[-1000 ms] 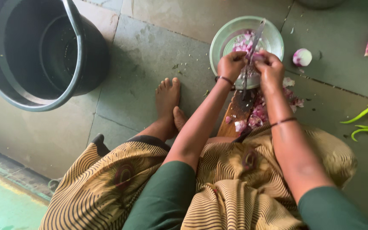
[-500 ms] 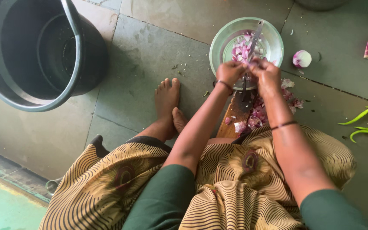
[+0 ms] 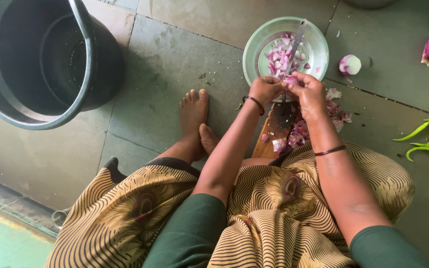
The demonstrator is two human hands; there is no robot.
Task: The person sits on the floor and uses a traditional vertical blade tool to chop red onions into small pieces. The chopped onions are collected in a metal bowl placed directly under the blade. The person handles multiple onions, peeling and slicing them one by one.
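Both hands, left hand (image 3: 265, 90) and right hand (image 3: 310, 89), pinch an onion piece (image 3: 291, 79) between them at the near rim of the bowl (image 3: 254, 47), seemingly against the blade (image 3: 295, 43), whose long axis runs away over the bowl.

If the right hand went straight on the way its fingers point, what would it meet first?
The right hand points up-left at the onion piece it pinches against the upright blade. Straight on it would probably meet the left hand right beside it; depth is unclear.
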